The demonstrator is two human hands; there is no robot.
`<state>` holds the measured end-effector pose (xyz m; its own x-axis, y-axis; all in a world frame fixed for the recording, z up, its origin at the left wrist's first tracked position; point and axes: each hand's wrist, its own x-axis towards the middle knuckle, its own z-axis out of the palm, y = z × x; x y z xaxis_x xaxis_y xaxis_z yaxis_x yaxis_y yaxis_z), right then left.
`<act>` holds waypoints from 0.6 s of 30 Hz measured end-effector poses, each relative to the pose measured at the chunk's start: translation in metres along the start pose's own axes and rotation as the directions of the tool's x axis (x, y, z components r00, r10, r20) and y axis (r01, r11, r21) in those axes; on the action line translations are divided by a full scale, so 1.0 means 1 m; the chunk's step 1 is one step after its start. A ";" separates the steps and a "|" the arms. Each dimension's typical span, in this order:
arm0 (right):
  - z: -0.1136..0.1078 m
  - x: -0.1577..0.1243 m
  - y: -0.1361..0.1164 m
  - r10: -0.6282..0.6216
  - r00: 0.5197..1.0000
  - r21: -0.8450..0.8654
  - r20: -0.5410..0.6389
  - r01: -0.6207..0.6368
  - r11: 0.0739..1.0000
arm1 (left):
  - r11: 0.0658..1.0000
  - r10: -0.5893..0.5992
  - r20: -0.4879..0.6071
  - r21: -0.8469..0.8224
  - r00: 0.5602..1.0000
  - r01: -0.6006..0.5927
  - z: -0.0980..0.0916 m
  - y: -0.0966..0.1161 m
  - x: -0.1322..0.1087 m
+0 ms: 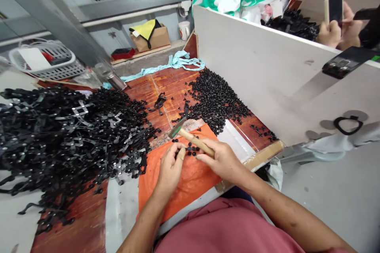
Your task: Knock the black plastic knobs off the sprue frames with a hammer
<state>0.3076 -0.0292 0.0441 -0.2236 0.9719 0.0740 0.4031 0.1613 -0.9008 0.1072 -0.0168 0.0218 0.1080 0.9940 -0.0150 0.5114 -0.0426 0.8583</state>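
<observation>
My right hand (221, 159) is wrapped around the wooden handle of a hammer (197, 141), whose head is raised over the back edge of an orange cloth (192, 182). Just left of it, the thumb and fingers of my left hand (170, 164) close in a pinch at a small black part (178, 151), partly hidden by the fingertips. Several round black pieces (193, 149) lie on the cloth between my two hands. Under the hammer head, a speckled stone slab (160, 139) shows at the cloth's far edge.
A large heap of black jointed parts (74, 126) spreads on the left. Small black studs (215, 97) are piled behind the cloth, against a white panel (255, 63). A grey basket (56, 61), steel flask (111, 77) and white mug (184, 30) stand farther back. Beyond the panel, another person's hands (338, 31) hold a phone.
</observation>
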 end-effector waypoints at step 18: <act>0.004 -0.019 0.013 0.118 0.993 0.291 0.011 -0.117 0.949 | 0.978 -0.014 0.171 0.208 0.985 -0.022 -0.029 0.005 -0.015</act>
<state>0.3133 -0.0466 0.0288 -0.1842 0.9821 -0.0380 0.1502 -0.0101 -0.9886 0.0834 -0.0293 0.0416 0.2450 0.9628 -0.1141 0.6752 -0.0849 0.7327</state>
